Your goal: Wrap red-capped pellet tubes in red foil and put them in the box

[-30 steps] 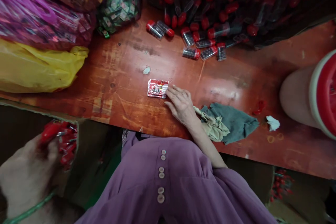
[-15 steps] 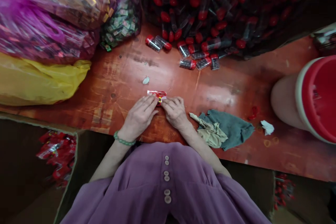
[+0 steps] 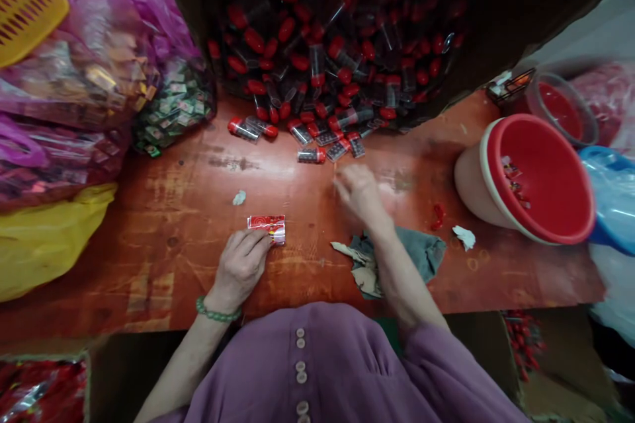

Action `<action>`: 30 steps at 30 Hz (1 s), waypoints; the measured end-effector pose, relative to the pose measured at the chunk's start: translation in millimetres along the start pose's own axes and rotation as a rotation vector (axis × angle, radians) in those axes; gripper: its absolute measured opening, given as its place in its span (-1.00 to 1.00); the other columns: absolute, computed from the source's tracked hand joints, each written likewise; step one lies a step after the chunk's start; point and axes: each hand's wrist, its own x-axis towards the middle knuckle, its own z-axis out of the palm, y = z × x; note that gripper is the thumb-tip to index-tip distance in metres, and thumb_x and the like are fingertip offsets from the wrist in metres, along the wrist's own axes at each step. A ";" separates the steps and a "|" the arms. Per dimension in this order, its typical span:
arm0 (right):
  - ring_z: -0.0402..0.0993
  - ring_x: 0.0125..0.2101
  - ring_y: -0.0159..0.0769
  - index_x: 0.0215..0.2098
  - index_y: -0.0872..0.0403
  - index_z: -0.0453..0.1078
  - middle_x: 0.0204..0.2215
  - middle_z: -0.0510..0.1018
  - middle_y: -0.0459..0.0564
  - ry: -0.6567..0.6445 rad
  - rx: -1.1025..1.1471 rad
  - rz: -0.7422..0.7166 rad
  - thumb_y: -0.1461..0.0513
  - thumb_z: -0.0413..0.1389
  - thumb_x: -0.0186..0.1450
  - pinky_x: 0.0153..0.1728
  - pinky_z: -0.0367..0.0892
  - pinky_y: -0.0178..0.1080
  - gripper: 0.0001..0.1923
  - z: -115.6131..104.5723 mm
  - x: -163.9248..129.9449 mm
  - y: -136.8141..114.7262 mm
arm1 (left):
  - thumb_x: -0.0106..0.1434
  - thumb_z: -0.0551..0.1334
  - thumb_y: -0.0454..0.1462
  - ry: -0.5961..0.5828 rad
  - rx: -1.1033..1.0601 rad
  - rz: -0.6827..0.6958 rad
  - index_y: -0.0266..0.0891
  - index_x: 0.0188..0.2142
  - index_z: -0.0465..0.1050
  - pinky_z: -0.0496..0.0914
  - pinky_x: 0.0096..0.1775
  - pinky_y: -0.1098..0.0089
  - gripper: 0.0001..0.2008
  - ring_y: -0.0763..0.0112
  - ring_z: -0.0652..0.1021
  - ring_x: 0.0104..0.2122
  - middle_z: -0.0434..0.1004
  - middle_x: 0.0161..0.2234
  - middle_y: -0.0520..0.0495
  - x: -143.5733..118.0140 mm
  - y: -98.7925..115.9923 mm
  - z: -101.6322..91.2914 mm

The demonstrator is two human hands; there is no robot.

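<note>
My left hand (image 3: pixel 241 267), with a green bead bracelet at the wrist, has its fingertips closed on the lower edge of a flat, shiny red packet (image 3: pixel 262 221) on the table. My right hand (image 3: pixel 361 193) is off to the right, above the table and smeared by motion, so its fingers do not show clearly. Just beyond it lie several small clear tubes (image 3: pixel 311 156) with red caps and dark beads inside. They spill from a dark open container (image 3: pixel 476 33) full of the same tubes.
Bulging plastic bags, one yellow (image 3: pixel 59 238), line the left side. A bucket with a red basin (image 3: pixel 506 139) stands at the right. A grey-green cloth (image 3: pixel 421 251) lies under my right forearm. White scraps (image 3: pixel 239 197) dot the red table (image 3: pixel 297 277). Open boxes sit below the front edge.
My right hand has left the red packet and moved forward and right towards the tubes. My left hand stays on the packet. The view has shifted, showing more of the right side.
</note>
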 end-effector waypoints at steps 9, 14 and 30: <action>0.36 -0.03 0.05 0.05 0.16 0.33 -0.03 0.46 0.25 0.077 0.055 0.483 0.20 0.10 0.27 0.01 0.27 0.07 -0.61 24.5 78.2 79.6 | 0.32 0.21 -0.39 -0.147 0.050 -0.054 -0.34 -0.09 0.46 0.47 -0.19 0.30 -0.83 0.29 0.48 -0.28 0.57 -0.23 -0.19 12.4 7.1 -8.2; 0.38 -0.10 0.01 -0.05 0.15 0.42 -0.16 0.48 0.21 0.055 0.137 0.310 0.24 0.04 0.29 -0.02 0.30 0.02 -0.70 38.1 46.8 52.5 | 0.36 0.14 -0.36 -0.200 0.076 -0.082 -0.30 -0.21 0.50 0.43 -0.26 0.31 -0.85 0.30 0.45 -0.33 0.55 -0.28 -0.16 20.9 13.7 -12.9; 0.34 -0.47 -0.45 0.15 -0.09 0.34 -0.25 0.48 -0.11 -0.261 1.334 0.241 0.10 0.17 0.32 -0.39 0.31 -0.30 -0.56 5.7 -72.8 -46.2 | 0.19 0.35 -0.32 0.035 -0.349 -0.374 -0.24 -0.43 0.56 0.45 -0.35 0.45 -0.93 0.46 0.58 -0.44 0.62 -0.44 0.01 30.4 1.5 -18.8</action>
